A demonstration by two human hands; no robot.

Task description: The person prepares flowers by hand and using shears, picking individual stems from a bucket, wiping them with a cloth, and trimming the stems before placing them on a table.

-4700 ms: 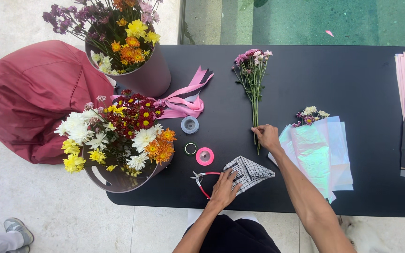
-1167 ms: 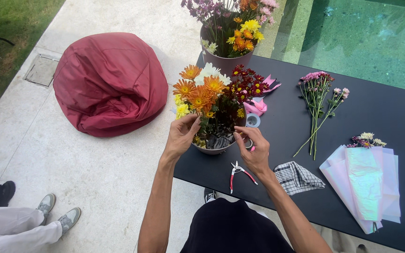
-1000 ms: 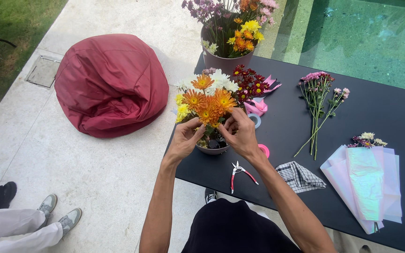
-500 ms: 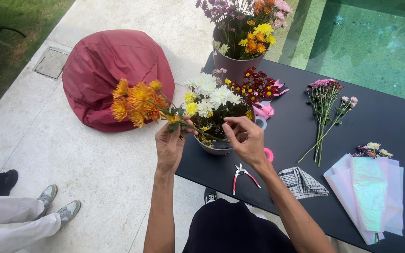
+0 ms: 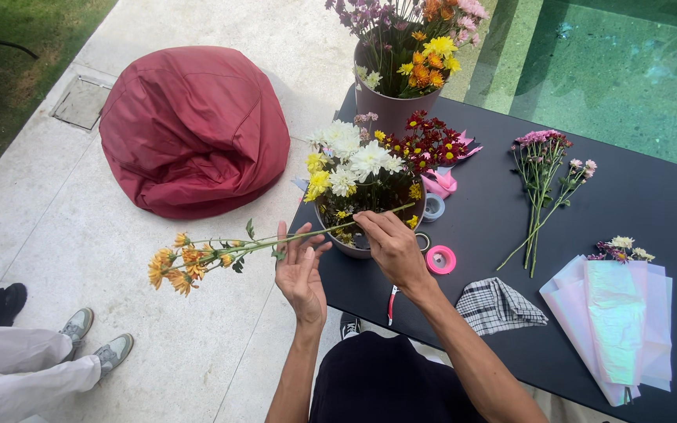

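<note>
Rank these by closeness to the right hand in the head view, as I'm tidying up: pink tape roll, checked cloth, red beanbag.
From the right hand:
1. Pink tape roll, just right of it on the table.
2. Checked cloth, lower right, near the table edge.
3. Red beanbag, far upper left on the paving.

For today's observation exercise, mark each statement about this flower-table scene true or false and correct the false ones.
1. The orange flower stem is held by both hands, the left hand and the right hand. True.
2. The beanbag is blue. False: it is dark red.
3. The checked cloth lies on the black table. True.
4. The pink flowers stand in a pot. False: they lie flat on the table.
</note>
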